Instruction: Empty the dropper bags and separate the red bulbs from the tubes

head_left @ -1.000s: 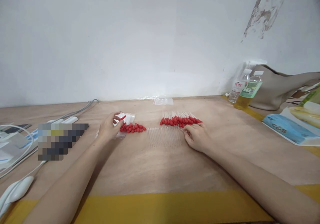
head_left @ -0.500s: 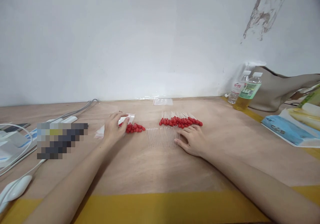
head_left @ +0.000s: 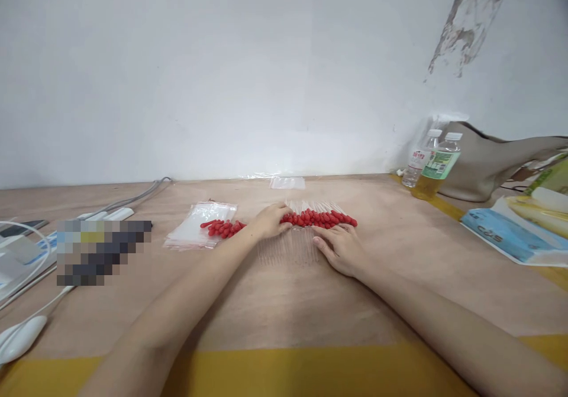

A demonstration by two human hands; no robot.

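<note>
A row of red oval pieces (head_left: pixel 317 218) lies across the middle of the table, with thin pale sticks (head_left: pixel 310 204) running back from it. In front of the row is a set of thin see-through sticks (head_left: pixel 284 250) side by side. My left hand (head_left: pixel 269 222) is at the row's left end, thumb and fingers closed about a red oval piece; its grip is partly hidden. My right hand (head_left: pixel 341 249) rests at the right of the see-through sticks, fingers stretched and thumb apart, fingertips just below the red row. A loose pile of red pieces (head_left: pixel 220 228) lies left, partly behind my left forearm.
Clear zip bags (head_left: pixel 189 228) lie under the pile, and another bag (head_left: pixel 287 183) is by the wall. Two bottles (head_left: pixel 437 166), a grey bag (head_left: pixel 474 166) and a blue tissue pack (head_left: pixel 497 231) stand right. Cables (head_left: pixel 144 191) and a white mouse (head_left: pixel 24 338) are left.
My left hand has moved right, from the loose red pile to the left end of the red row, uncovering the zip bags. My right hand has stayed nearly in place.
</note>
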